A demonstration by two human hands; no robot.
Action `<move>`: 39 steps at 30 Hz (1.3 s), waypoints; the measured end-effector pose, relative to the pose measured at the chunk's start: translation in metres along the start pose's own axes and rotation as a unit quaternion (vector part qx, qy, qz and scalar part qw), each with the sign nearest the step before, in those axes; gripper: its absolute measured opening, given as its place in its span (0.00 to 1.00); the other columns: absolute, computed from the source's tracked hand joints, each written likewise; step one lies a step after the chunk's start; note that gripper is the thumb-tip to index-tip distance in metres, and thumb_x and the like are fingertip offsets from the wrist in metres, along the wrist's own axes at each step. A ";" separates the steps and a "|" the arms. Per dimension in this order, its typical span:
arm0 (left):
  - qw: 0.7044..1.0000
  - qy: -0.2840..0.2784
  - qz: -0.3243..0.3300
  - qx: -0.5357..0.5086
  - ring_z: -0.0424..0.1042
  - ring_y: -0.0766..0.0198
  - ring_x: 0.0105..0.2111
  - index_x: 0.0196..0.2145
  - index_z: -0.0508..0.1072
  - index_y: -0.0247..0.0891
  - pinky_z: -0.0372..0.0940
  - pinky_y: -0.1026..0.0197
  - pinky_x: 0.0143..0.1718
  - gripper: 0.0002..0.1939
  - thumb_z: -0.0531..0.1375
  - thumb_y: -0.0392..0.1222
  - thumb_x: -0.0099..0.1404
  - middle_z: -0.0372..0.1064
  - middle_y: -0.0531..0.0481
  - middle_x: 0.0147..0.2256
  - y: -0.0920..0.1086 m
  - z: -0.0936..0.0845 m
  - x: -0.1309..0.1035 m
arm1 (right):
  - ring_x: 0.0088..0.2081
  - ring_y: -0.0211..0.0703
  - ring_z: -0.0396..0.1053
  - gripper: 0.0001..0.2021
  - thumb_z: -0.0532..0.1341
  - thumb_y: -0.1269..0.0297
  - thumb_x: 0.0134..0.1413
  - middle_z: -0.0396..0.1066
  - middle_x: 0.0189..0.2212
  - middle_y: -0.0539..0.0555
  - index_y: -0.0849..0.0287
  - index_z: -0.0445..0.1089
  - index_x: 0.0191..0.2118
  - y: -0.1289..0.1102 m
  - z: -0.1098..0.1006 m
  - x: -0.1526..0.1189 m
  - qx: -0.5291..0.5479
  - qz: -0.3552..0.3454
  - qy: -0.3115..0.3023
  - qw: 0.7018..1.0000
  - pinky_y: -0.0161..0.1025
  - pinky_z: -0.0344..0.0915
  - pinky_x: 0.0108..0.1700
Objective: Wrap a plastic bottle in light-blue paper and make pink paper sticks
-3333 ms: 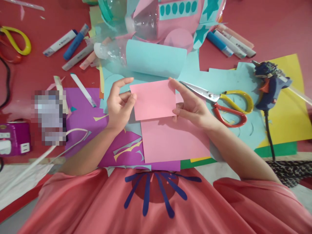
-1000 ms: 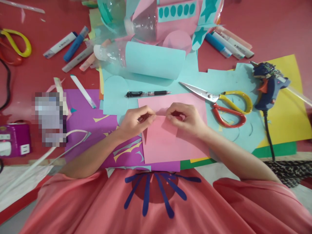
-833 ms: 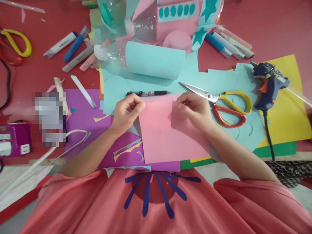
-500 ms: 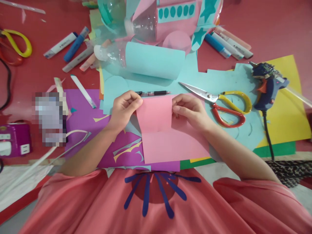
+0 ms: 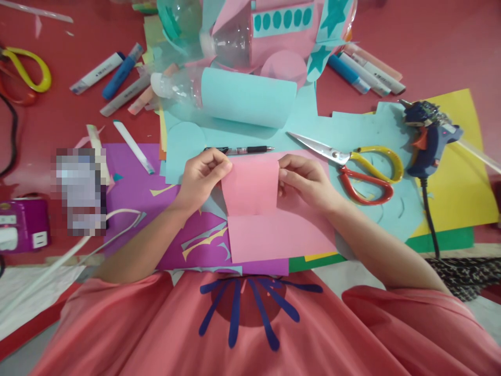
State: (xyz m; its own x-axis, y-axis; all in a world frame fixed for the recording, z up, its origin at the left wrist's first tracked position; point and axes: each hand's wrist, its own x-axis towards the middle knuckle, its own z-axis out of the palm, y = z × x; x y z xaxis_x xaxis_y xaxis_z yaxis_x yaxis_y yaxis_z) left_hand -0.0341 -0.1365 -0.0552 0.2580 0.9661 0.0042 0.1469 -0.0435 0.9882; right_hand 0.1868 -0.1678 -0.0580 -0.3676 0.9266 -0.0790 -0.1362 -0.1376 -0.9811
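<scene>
1. Holding card [image 5: 251, 189] up, tilted, over the left part of sheet [image 5: 297, 235]; unable to tell touching from just apart at the lower edge.
2. Pinched at the upper left corner by thumb and finger of left hand [image 5: 202, 178]; clamped at the right edge, near the top, by fingertips of right hand [image 5: 307, 180].
3. Apparently busy with positioning or checking the card; unable to tell folded from flat.
4. Calling next, in judgement, for a light, even pinch on both sides, tight enough against slipping yet gentle enough against creasing, and for a level lower edge.
5. Just short of pen [image 5: 250, 150], lying crosswise on blue paper [image 5: 305, 122], with bottle [image 5: 250, 99] farther beyond.
6. Left of scissors [image 5: 338, 155], near the right hand; well apart from glue gun [image 5: 432, 149].
7. Right of purple paper [image 5: 133, 190], with markers [image 5: 122, 73] farther off.
</scene>
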 end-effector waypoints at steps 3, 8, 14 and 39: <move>1.000 -0.008 0.006 0.004 0.52 0.73 0.19 0.21 0.64 0.39 0.51 0.66 0.19 0.16 0.63 0.48 0.58 0.56 0.57 0.19 0.001 0.000 -0.001 | 0.28 0.32 0.68 0.08 0.59 0.66 0.59 0.70 0.31 0.49 0.55 0.68 0.45 0.000 0.001 -0.002 -0.131 -0.085 0.047 0.987 0.32 0.68 0.28; 0.999 -0.027 0.016 0.022 0.54 0.73 0.19 0.21 0.63 0.38 0.53 0.68 0.20 0.15 0.62 0.45 0.59 0.57 0.57 0.19 0.003 0.003 -0.003 | 0.43 0.40 0.73 0.18 0.55 0.74 0.57 0.73 0.43 0.53 0.51 0.66 0.51 0.001 -0.001 -0.003 -0.361 -0.245 0.041 0.899 0.39 0.72 0.41; 0.997 -0.046 0.008 0.061 0.61 0.71 0.22 0.30 0.67 0.38 0.57 0.67 0.23 0.11 0.59 0.48 0.62 0.62 0.56 0.23 -0.002 0.002 -0.007 | 0.43 0.42 0.74 0.12 0.55 0.75 0.57 0.75 0.39 0.52 0.52 0.70 0.42 0.002 -0.007 -0.001 -0.439 -0.305 0.051 0.844 0.43 0.72 0.43; 0.992 -0.098 0.063 0.056 0.74 0.65 0.41 0.43 0.72 0.40 0.70 0.64 0.38 0.10 0.57 0.40 0.64 0.73 0.49 0.42 -0.011 0.005 -0.016 | 0.20 0.33 0.59 0.11 0.59 0.65 0.55 0.64 0.21 0.42 0.54 0.59 0.44 -0.003 0.005 -0.001 -0.240 -0.021 0.151 0.959 0.36 0.57 0.23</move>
State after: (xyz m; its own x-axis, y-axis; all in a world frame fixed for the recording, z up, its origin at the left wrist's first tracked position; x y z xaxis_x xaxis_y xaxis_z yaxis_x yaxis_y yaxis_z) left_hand -0.0352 -0.1532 -0.0674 0.4601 0.8837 0.0860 0.2032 -0.1991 0.9587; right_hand 0.1830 -0.1697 -0.0537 -0.0791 0.9968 -0.0133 0.3198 0.0127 -0.9474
